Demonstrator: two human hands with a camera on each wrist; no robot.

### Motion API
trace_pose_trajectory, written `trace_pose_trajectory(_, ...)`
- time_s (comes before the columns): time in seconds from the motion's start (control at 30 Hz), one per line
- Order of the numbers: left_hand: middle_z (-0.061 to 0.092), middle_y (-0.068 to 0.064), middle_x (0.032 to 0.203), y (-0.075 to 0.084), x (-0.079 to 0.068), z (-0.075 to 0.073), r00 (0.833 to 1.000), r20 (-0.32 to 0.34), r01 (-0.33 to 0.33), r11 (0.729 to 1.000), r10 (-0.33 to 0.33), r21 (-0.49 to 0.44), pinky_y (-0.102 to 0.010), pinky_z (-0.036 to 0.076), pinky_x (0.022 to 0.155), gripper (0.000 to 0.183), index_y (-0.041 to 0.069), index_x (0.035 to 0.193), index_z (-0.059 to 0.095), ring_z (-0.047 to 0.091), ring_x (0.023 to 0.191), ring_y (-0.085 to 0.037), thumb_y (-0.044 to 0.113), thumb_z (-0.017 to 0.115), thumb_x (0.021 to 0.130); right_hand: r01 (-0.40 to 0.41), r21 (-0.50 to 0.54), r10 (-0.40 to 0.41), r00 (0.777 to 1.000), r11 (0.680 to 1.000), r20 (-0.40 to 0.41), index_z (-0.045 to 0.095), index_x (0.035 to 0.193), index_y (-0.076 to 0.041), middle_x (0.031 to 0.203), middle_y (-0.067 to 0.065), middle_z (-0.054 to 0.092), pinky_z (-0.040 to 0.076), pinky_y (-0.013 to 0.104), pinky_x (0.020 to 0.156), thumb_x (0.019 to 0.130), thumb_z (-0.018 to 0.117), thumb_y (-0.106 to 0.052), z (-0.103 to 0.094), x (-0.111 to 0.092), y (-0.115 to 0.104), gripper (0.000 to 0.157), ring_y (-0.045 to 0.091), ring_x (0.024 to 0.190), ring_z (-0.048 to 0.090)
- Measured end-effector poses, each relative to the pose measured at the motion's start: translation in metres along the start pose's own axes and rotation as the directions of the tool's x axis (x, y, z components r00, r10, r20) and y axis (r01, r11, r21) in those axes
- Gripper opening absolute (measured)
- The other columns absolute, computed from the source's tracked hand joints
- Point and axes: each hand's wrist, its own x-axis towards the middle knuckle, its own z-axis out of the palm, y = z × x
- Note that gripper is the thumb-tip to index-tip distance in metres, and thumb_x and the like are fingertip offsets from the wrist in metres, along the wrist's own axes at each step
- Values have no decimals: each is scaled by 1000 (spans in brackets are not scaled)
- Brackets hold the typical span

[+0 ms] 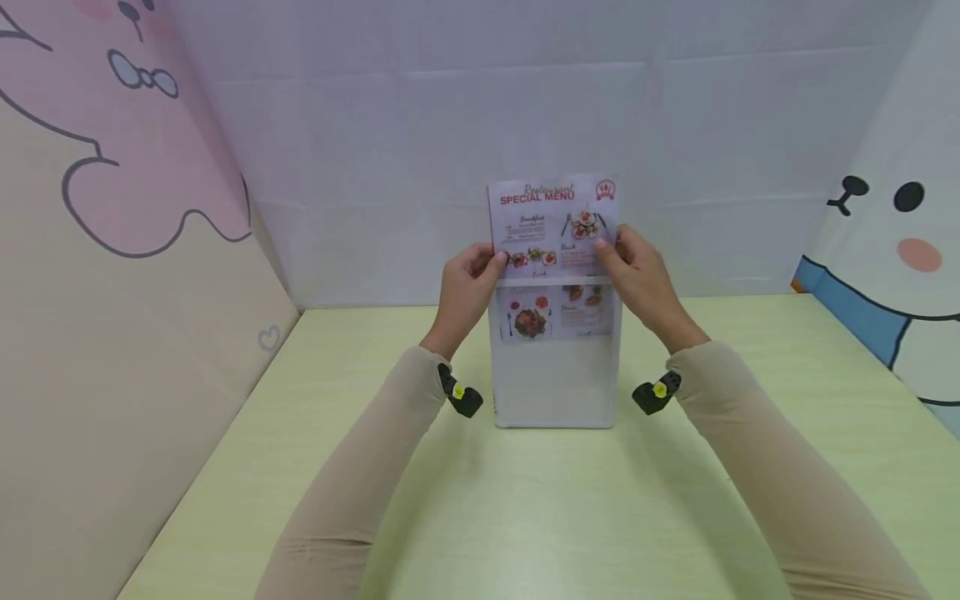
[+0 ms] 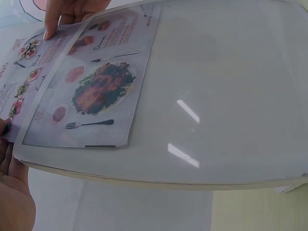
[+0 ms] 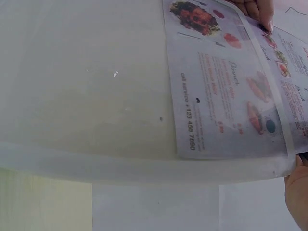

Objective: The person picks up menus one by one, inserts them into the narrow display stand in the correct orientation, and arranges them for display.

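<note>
A printed restaurant menu sheet (image 1: 534, 225) stands partly inside a clear-fronted upright sign holder (image 1: 555, 383). Its lower part shows through the front panel, and its upper part rises above the holder's top edge. My left hand (image 1: 468, 283) pinches the menu's left side just above that edge, thumb in front. On the opposite side my right hand (image 1: 641, 275) pinches the sheet, thumb on the printed face and fingers behind. In the left wrist view the menu's lower edge (image 2: 108, 146) lies behind the glossy panel, with bare panel below it.
The holder stands on a pale yellow-green table (image 1: 525, 508). A white sheet (image 1: 450, 150) hangs behind it. Cartoon-printed panels flank the table, with a pink figure (image 1: 150, 183) at left and a white bear figure (image 1: 885, 250) at right. Each wrist wears a small black camera (image 1: 461, 396).
</note>
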Motion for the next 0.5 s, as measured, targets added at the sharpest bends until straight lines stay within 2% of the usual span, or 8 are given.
trace_pose_trajectory(0.23, 69, -16, 107, 0, -1, 0, 1000, 2, -9, 1000, 9, -3, -27, 52, 78, 25, -2, 112, 64, 65, 87, -18, 17, 57, 97, 15, -16, -15, 999, 1000, -36, 52, 113, -2, 78, 2, 44, 33, 26, 55, 102, 43, -35, 4, -1, 4, 36, 13, 68, 40)
trace_pose_trajectory(0.5, 69, -15, 106, -1, -1, 1, 1000, 11, -6, 1000, 5, 21, -25, 52, 77, 25, -1, 113, 63, 65, 86, -17, 18, 57, 98, 31, -16, -32, 998, 999, -62, 51, 110, 0, 76, 2, 44, 32, 25, 54, 102, 44, -34, 5, -3, 5, 36, 12, 66, 39)
